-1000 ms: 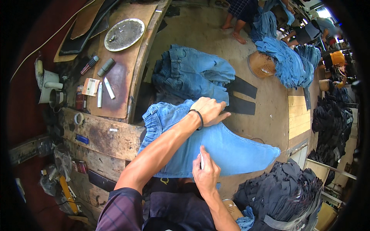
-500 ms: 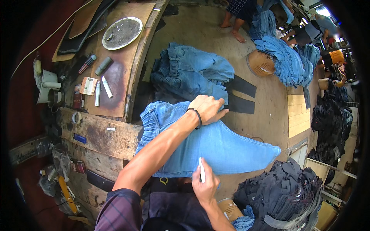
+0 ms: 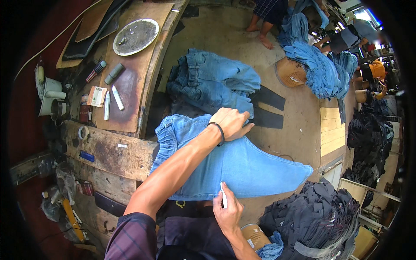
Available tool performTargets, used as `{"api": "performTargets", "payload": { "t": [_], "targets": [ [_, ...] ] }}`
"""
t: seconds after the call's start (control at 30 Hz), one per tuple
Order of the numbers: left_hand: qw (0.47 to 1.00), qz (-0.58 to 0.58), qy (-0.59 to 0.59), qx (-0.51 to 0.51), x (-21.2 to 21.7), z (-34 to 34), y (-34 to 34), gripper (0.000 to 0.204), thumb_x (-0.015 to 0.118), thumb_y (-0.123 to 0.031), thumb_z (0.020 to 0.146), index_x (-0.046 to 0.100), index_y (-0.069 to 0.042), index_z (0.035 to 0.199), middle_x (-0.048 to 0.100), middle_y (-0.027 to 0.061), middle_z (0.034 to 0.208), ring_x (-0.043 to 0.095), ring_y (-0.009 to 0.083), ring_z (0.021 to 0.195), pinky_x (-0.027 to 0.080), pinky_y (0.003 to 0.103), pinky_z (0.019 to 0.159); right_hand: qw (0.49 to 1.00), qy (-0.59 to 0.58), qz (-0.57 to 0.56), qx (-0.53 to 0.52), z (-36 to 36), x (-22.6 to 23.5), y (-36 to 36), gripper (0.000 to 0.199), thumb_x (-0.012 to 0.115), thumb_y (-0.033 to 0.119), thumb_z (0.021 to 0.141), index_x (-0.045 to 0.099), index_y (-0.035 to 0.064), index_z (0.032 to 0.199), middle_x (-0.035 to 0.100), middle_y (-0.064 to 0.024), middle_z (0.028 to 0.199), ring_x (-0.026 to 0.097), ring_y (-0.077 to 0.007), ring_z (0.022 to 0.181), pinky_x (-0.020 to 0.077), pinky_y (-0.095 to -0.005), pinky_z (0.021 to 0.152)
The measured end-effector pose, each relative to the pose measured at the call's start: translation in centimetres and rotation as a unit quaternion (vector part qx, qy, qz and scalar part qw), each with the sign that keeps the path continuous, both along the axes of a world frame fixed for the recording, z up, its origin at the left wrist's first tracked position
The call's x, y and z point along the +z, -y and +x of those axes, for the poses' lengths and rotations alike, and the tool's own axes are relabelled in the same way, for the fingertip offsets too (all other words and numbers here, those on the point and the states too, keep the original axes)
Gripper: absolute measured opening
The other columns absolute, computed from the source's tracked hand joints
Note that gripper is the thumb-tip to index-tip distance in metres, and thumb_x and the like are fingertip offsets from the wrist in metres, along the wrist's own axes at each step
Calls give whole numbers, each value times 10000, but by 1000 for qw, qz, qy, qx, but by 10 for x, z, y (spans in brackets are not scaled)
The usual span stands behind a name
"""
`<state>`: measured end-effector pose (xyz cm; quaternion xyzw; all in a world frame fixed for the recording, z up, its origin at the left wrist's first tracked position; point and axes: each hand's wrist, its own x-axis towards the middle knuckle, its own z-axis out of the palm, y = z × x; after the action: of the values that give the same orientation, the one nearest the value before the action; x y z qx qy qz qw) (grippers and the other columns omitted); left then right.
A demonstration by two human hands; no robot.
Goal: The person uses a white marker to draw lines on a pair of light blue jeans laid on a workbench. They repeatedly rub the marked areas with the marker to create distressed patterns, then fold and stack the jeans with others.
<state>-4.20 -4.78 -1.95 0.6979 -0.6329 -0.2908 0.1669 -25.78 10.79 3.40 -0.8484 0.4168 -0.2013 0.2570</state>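
The left forearm [image 3: 173, 169] crosses light-blue jeans [image 3: 264, 169] by the table [image 3: 102, 141], partly hiding them. The right hand [image 3: 228, 209] grasps a white stick [image 3: 224, 201]; the left hand [image 3: 232, 123] rests on the denim, its grip unclear. Darker jeans [image 3: 216, 78] lie beyond, a dark cloth heap [image 3: 310, 212] rightward.

A dark plaid sleeve [image 3: 132, 237] and black wristband [image 3: 222, 133] show
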Motion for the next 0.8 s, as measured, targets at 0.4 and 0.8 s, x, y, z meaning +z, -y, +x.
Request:
{"api": "performTargets", "payload": {
  "t": [0.4, 0.8],
  "targets": [
    [1000, 11, -6, 0, -4, -1, 0, 449, 577, -468, 1035, 715, -43, 1075, 765, 239, 903, 757, 421, 889, 601, 522, 803, 999, 45, -2, 2, 3, -2, 8, 303, 709, -51, 898, 717, -73, 1200, 782, -248, 1046, 791, -387, 910, 639, -407, 774],
    [1000, 6, -12, 11, -8, -1, 0, 428, 582, -455, 1026, 722, -51, 1043, 764, 228, 878, 756, 420, 865, 600, 520, 790, 1000, 0, 25, -12, 3, -3, 13, 316, 714, -41, 892, 721, -76, 1206, 781, -248, 1050, 788, -390, 894, 634, -418, 787]
  ]
}}
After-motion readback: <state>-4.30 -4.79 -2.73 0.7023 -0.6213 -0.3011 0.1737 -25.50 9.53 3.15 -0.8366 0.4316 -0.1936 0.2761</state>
